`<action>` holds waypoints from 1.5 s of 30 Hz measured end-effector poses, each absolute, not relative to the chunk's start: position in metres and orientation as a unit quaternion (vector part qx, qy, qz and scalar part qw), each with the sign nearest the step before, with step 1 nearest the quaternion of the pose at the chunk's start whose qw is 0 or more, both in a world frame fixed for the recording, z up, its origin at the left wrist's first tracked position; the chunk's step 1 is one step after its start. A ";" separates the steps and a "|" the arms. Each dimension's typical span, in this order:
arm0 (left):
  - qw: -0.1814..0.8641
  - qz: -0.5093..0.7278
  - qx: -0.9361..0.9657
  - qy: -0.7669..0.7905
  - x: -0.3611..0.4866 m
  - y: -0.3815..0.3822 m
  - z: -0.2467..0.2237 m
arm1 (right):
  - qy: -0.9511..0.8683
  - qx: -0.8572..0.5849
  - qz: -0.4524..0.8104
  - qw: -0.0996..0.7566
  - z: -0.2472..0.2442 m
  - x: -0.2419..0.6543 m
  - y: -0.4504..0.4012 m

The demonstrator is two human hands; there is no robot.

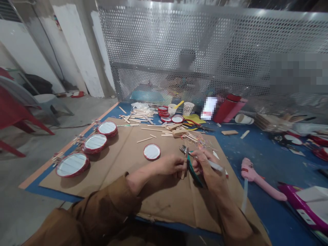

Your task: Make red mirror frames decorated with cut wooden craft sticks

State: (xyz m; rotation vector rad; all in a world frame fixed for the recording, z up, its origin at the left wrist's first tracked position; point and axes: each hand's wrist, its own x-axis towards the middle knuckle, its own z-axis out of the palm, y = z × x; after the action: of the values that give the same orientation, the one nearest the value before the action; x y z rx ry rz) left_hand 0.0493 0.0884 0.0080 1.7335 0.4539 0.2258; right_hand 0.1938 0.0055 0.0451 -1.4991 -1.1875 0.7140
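Over the brown cardboard (164, 201), my left hand (172, 165) is closed on a flat wooden stick (184, 167), held upright between its fingers. My right hand (205, 165) is closed around a pen-like tool with a pale handle (216, 166), its tip side close to the stick. Green-handled pliers (194, 172) lie between the two hands, their metal jaws behind the stick; whether a hand grips them is unclear. Left of my left hand lies a round white disc with a red rim (152, 151). Three larger red-rimmed discs (72, 164) line the cardboard's left side.
Loose wooden sticks (135, 117), paper cups (188, 108), a phone (208, 108) and a red bottle (226, 108) stand or lie at the back, before a perforated metal screen (153, 51). A pink glue gun (261, 177) lies at the right.
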 end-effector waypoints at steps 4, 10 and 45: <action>0.609 0.100 0.763 0.192 0.049 0.088 0.010 | -0.497 -0.623 0.295 0.527 0.047 0.193 0.005; 0.607 0.086 0.764 0.201 0.048 0.089 0.009 | -0.498 -0.624 0.295 0.526 0.047 0.193 0.006; 0.605 0.078 0.760 0.223 0.047 0.086 0.019 | -0.457 -0.626 0.284 0.564 0.053 0.192 0.002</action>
State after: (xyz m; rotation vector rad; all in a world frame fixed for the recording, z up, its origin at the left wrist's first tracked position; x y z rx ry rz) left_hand 0.0468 0.0859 0.0193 1.7590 0.5156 0.1806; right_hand 0.1918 0.0016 0.0535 -1.4729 -1.0748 0.6690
